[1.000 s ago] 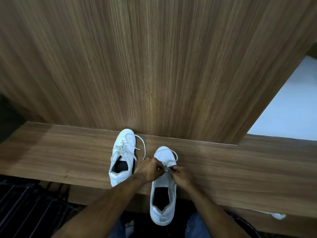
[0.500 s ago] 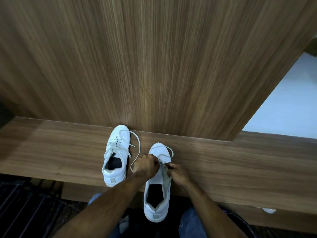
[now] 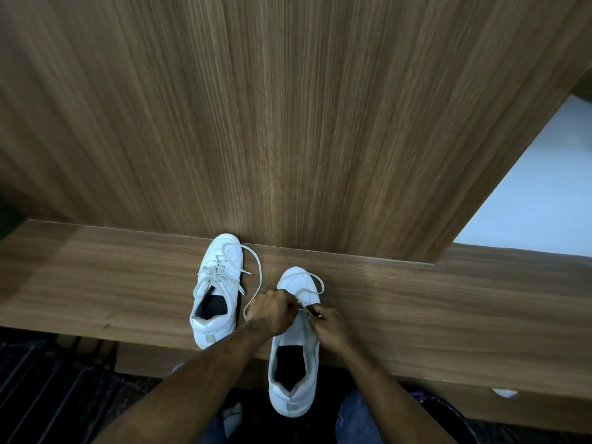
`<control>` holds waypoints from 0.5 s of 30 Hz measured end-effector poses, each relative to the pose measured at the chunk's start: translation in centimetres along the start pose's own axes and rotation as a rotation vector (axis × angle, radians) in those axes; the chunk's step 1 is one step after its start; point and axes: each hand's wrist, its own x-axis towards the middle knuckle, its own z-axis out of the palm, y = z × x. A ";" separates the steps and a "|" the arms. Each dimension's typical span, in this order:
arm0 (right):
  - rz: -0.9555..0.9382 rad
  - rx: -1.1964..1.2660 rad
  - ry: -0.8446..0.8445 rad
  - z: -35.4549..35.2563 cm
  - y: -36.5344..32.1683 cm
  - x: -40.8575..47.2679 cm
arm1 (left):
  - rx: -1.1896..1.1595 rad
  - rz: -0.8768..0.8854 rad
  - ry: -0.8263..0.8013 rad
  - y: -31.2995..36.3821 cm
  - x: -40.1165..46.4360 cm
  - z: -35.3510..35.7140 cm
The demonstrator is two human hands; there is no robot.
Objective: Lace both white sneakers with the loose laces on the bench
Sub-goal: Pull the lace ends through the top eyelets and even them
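Second sneaker (image 3: 296,357) lacing in progress: left hand (image 3: 272,312) and right hand (image 3: 330,325) are pinching its lace (image 3: 315,280) together at twelve o'clock; next eyelet likely needs threading.

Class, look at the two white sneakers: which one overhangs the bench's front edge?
The right sneaker, the one both hands work on; its heel juts past the bench edge. The left sneaker lies wholly on the bench.

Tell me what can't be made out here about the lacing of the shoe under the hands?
- Head view: the left hand and right hand cover the right sneaker's eyelets, so how many are laced is hidden.
- The lace end pinched between the fingertips is too small to tell.
- The left sneaker's lace crossings are too fine to count.
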 end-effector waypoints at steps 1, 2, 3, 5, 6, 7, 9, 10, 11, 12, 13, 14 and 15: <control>-0.006 0.001 -0.003 0.0 0.0 0.1 | -0.005 -0.011 0.011 0.0 -0.2 0.1; -0.005 0.004 -0.003 0.0 0.1 0.1 | -0.016 -0.023 0.018 0.0 -0.3 0.1; -0.006 0.012 -0.001 0.0 0.2 0.1 | -0.031 -0.032 0.022 0.1 -0.3 0.1; 0.003 0.017 -0.005 0.1 0.2 -0.1 | -0.062 -0.040 0.011 0.5 -0.3 0.2; 0.012 0.027 -0.005 0.0 0.3 -0.2 | -0.064 -0.035 0.003 0.7 -0.3 0.2; 0.022 0.045 -0.003 0.0 0.4 -0.2 | -0.054 -0.024 -0.002 0.9 -0.1 0.2; 0.054 0.125 0.009 0.0 0.4 -0.4 | -0.027 0.003 -0.010 1.1 0.1 0.1; 0.090 0.201 0.018 -0.1 0.3 -0.4 | -0.016 0.012 -0.013 1.1 0.3 0.0; 0.130 0.292 0.017 -0.2 0.3 -0.3 | -0.011 0.015 -0.013 1.1 0.4 -0.1; 0.173 0.354 0.004 -0.4 0.1 -0.2 | -0.012 0.014 -0.010 1.2 0.4 -0.2; 0.200 0.380 -0.013 -0.4 0.0 0.0 | -0.021 0.007 -0.010 1.2 0.4 -0.2; 0.204 0.334 -0.024 -0.5 -0.1 0.3 | -0.033 -0.002 -0.008 1.2 0.3 -0.3; 0.185 0.244 -0.024 -0.6 0.0 0.8 | -0.050 -0.015 -0.007 1.3 0.2 -0.3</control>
